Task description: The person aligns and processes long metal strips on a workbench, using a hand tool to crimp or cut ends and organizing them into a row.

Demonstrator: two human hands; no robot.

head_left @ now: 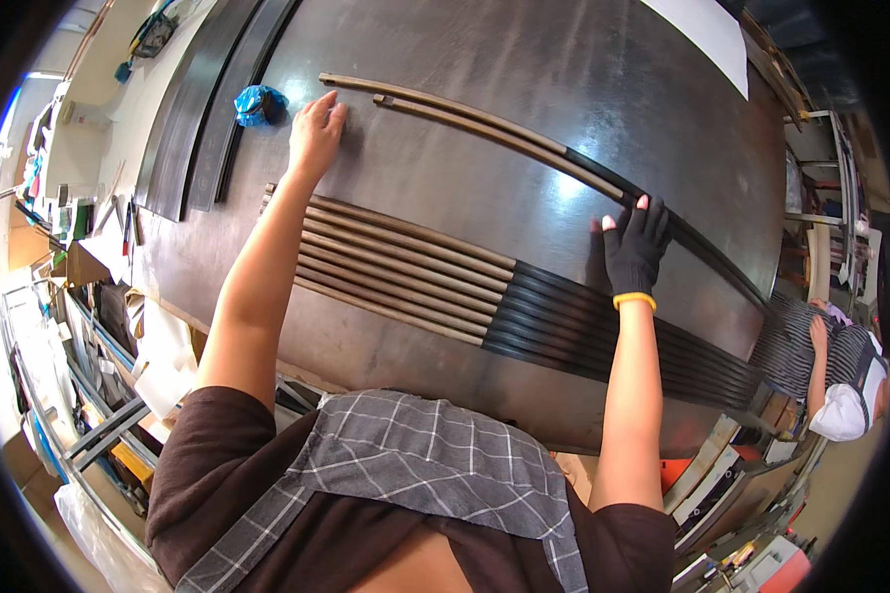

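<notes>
My left hand [316,136] is bare, its fingers apart and slightly bent, just below the left ends of two long thin rods. The far rod [435,99] and the near rod [494,133] are brown on the left and black on the right. My right hand [637,247], in a black glove with bare fingertips and a yellow cuff, rests over the near rod with thumb and fingers spread. Closer to me, a row of several similar rods [405,267] lies side by side. Part of that row is hidden behind my forearms.
A dark, shiny table [415,44] carries the rods. Left of them are a blue plastic-wrapped bundle [257,106] and long black strips [193,128]. A white sheet [707,40] lies at the far right. Another person [831,356] is at the right edge. Cluttered shelving [79,346] stands left.
</notes>
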